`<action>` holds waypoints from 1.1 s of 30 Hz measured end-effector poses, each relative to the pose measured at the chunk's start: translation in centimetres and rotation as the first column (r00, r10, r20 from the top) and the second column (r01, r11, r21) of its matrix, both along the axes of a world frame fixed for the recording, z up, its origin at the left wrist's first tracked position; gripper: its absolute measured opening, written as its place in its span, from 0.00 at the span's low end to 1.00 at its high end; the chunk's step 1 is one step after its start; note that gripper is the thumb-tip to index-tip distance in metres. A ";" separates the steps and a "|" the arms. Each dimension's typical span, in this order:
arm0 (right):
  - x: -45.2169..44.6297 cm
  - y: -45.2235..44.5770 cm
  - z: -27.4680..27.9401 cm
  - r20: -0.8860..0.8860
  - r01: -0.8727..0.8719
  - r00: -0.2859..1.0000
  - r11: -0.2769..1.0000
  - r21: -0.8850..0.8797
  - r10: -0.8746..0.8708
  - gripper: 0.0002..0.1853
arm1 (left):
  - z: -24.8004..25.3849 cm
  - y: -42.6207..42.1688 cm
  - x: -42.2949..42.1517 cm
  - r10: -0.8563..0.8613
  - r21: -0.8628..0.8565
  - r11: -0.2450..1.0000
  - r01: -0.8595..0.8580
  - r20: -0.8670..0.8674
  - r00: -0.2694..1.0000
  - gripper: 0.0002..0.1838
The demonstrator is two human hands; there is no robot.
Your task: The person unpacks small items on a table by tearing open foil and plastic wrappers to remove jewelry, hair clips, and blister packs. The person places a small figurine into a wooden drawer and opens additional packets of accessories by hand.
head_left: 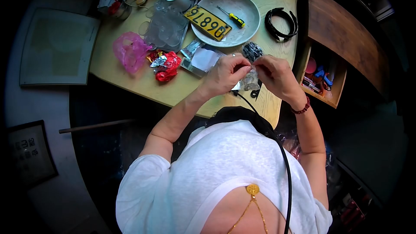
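My left hand (227,73) and my right hand (277,74) meet fingertip to fingertip over the near edge of the table. Both are closed in a pinch at the top of a small clear plastic bag (249,81). What lies inside the bag is too small to make out. Just behind my fingers sits a dark crumpled bundle (252,51). Small black rings (255,94) lie below my right hand. Beside my left hand is a box with a white paper (204,60) on it.
A large round tray (249,6) holds a yellow screwdriver (236,20) and a yellow number plate (208,22). Left are a pink bag (131,54), red foil wrapping (167,70) and a clear plastic tray (167,28). Right are a black coil (281,25) and an open drawer (336,97).
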State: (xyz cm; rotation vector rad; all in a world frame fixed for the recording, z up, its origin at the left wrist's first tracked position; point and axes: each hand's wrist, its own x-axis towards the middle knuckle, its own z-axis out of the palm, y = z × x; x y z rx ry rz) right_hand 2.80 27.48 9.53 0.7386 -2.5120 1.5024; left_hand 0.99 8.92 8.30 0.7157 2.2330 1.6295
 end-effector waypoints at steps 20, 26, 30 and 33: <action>0.0 -0.2 -2.5 0.433 0.046 0.887 0.901 -0.431 0.161 0.10 | -0.2 1.6 0.7 0.047 0.016 0.999 -0.052 -0.721 0.692 0.08; 0.0 -1.4 -5.0 0.748 0.531 0.531 0.531 -0.660 0.398 0.09 | -2.7 1.8 -0.3 0.082 0.008 0.994 -0.110 -0.727 0.682 0.05; -0.2 -1.3 -5.0 0.737 0.693 0.478 0.309 -0.651 0.479 0.08 | -2.1 2.3 0.2 0.207 0.165 0.974 -0.157 -0.350 0.914 0.02; -0.2 -1.6 -4.9 0.686 0.684 0.522 0.233 -0.692 0.507 0.09 | -2.7 1.8 0.2 0.183 0.382 0.894 -0.235 0.167 0.969 0.03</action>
